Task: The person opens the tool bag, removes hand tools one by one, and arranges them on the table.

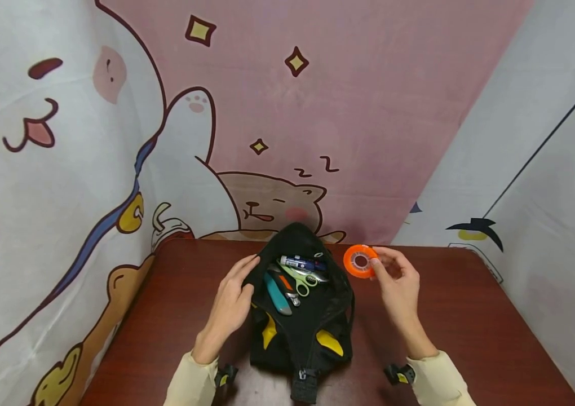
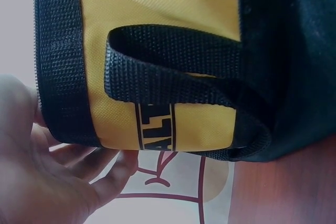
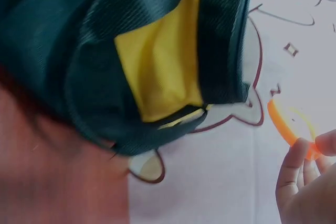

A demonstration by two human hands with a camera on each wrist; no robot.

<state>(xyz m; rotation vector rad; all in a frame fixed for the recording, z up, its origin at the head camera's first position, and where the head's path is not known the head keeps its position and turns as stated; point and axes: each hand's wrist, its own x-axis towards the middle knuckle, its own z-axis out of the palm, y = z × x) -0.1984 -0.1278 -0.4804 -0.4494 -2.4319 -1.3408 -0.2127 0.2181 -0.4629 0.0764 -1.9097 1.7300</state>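
A black and yellow tool bag (image 1: 301,338) stands with its top spread wide in the head view. My left hand (image 1: 230,297) grips the left rim of the bag, and in the left wrist view the fingers (image 2: 79,161) lie against its yellow side. To the right of the bag, my right hand (image 1: 400,285) pinches an orange tape roll (image 1: 351,263) between thumb and fingers, held up beside the rim. Inside the bag are green-handled scissors (image 1: 302,289), a teal-handled tool (image 1: 277,294), an orange and black tool (image 1: 285,282) and a blue and white tube (image 1: 292,262).
The bag rests on a reddish-brown table (image 1: 460,316), with its front strap (image 1: 304,389) toward me. A cartoon-print cloth (image 1: 368,113) hangs behind the table and along its sides. A black webbing loop (image 2: 152,85) sticks out from the bag's side.
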